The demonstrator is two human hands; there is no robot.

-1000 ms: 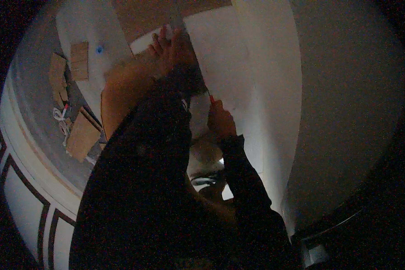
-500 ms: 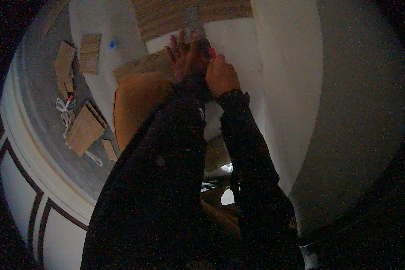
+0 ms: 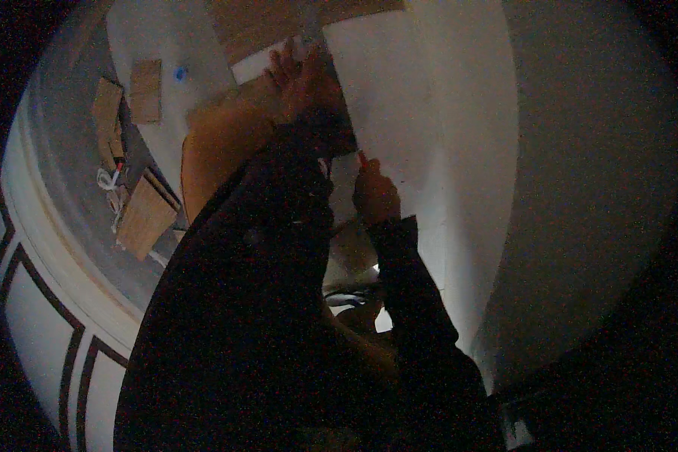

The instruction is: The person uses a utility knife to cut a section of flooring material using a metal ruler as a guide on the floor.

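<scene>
My left hand lies with spread fingers on a wood-patterned plank. A greyish strip shows just beyond its fingertips; its kind is unclear in the dim light. Lower and to the right, my right hand is closed around a slim red tool. The tool's tip is close to the plank's near right corner, and whether they touch I cannot tell. Most of the tool is hidden in the fist. Pale sheeting runs along the plank's right side.
Laid wood-patterned flooring spans the far end. To the left lie a single plank piece, more offcuts, a white cord and a small blue item. What looks like my tan-clad knee is beside my left arm.
My right hand has drawn back toward me with the red tool, away from my left hand. The left hand stays spread on the plank. The view has shifted slightly.
</scene>
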